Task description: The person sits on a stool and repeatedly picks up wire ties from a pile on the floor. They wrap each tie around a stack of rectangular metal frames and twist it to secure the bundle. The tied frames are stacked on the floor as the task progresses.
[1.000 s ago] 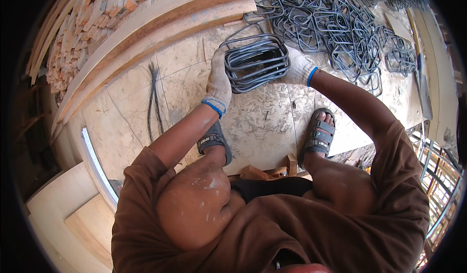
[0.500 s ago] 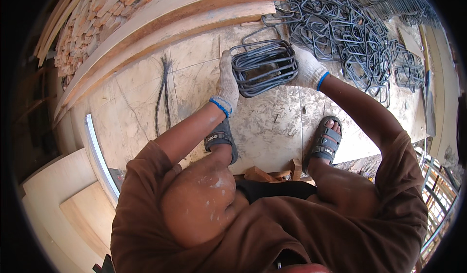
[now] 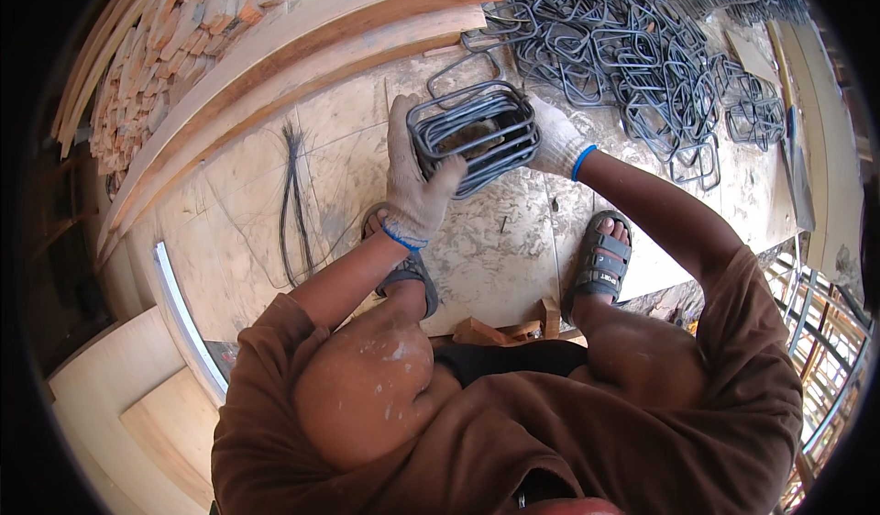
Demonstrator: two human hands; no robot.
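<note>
Round-cornered metal hoops (image 3: 500,145) sit stacked, held on both sides by knit-gloved fingers (image 3: 401,125).

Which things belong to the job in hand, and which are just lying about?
Likely in use:
- bundle of dark grey rectangular steel loops, between white-gloved left hand and right hand
- probably the tangled heap of dark grey loops

Seemingly lying about:
- long pale wooden boards
- stacked orange-brown blocks
- thin dark wire strands (use unclear)
</note>
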